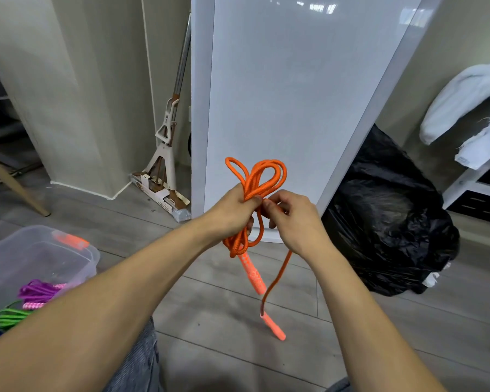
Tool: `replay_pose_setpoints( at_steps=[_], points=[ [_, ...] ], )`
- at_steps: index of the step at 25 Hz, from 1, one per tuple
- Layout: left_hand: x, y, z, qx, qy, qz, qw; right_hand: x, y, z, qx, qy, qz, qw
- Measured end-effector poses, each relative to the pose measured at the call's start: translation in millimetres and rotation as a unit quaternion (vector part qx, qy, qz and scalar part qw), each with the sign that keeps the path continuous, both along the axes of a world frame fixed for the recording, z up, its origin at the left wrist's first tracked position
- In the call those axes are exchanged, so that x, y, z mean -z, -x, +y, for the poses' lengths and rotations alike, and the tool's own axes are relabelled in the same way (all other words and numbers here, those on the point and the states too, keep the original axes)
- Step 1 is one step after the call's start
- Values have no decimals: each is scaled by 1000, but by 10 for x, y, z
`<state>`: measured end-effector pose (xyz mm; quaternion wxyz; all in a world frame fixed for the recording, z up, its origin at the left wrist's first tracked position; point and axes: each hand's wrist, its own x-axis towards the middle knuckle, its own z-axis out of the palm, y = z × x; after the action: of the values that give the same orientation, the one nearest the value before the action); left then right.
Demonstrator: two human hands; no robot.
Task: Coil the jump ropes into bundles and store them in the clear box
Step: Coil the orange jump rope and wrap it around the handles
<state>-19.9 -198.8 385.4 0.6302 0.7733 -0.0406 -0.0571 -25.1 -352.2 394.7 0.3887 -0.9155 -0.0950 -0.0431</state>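
An orange jump rope (256,176) is folded into several loops that stick up above my hands. My left hand (232,210) grips the bundle at its middle. Just to its right, my right hand (292,219) pinches a strand of the same rope beside the bundle. One orange handle (252,274) hangs below my left hand, and the other handle (273,326) dangles lower on a loose strand. The clear box (77,267) sits on the floor at the lower left, with a purple rope bundle (38,291) and a green rope bundle (10,318) inside.
A white panel (289,94) stands straight ahead. A mop (164,154) leans against the wall to its left. A full black bin bag (388,222) sits on the floor at the right, below a white towel (464,108) on a shelf. A wooden leg (14,185) slants at far left.
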Motion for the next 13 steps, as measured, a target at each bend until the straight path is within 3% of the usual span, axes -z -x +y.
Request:
replay_pose_setpoints(
  at_steps=[2,10,13],
  points=[
    [-12,12,24,25,-18,-5,1000,-6,-3,-6,-1,-19,-1,1000],
    [-77,4,180,97,-229,-58,967,-10,8,-5,-39,20,47,998],
    [-83,-8,238,83,-138,-14,987,-31,-28,-63,-38,7,58,998]
  ],
)
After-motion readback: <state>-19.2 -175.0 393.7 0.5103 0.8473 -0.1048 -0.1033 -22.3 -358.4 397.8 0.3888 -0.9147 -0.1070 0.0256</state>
